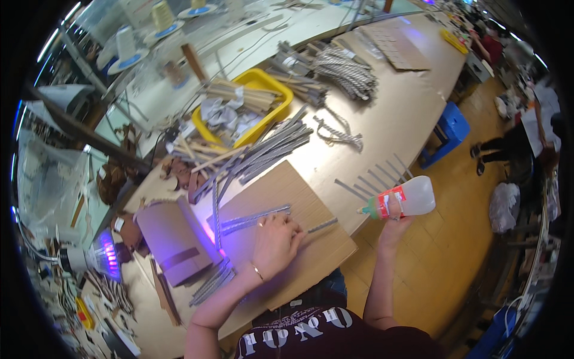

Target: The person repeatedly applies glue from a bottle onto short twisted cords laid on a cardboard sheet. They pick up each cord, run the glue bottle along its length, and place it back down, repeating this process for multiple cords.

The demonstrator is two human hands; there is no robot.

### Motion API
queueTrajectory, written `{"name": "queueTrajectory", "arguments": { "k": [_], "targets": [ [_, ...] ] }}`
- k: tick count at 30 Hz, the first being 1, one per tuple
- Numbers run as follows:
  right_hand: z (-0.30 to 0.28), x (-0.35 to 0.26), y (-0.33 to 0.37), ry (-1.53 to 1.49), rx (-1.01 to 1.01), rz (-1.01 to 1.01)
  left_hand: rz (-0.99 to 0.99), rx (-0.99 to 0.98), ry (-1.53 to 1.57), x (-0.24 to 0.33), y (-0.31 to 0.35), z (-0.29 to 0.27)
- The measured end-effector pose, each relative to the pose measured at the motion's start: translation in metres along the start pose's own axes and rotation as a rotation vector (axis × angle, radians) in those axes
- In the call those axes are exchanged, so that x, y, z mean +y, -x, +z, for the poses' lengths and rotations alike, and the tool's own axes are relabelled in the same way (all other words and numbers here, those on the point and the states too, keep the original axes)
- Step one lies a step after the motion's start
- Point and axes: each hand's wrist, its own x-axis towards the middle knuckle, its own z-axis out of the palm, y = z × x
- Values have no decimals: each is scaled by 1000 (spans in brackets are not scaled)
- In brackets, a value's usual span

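Observation:
My left hand (276,242) rests flat on a brown cardboard sheet (311,254), its fingers pressing on the end of thin grey strips (254,216) laid across the board. Another short grey strip (323,225) lies just right of the fingers. My right hand (394,222) is raised beside the table edge and grips a translucent plastic glue bottle (406,201) with a red label and green nozzle, held sideways with the nozzle pointing left toward the table.
Several grey strips (376,178) lie in a row at the table edge. A yellow tray (281,91) of scraps, bundles of grey strips (269,149), striped cords (347,72), a purple lamp (107,254) and a blue stool (451,127) surround the board. Other people stand at right.

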Motion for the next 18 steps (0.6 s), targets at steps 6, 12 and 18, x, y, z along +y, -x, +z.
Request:
{"name": "queueTrajectory", "arguments": {
  "k": [6, 12, 18],
  "targets": [
    [10, 1, 10, 49, -88, 26, -139, 283, -202, -2, 63, 50],
    [20, -6, 18, -13, -156, 65, -138, 97, -35, 20, 83, 65],
    [26, -10, 33, -44, -231, 98, -190, 55, 42, 13, 56, 56]
  ]
}}
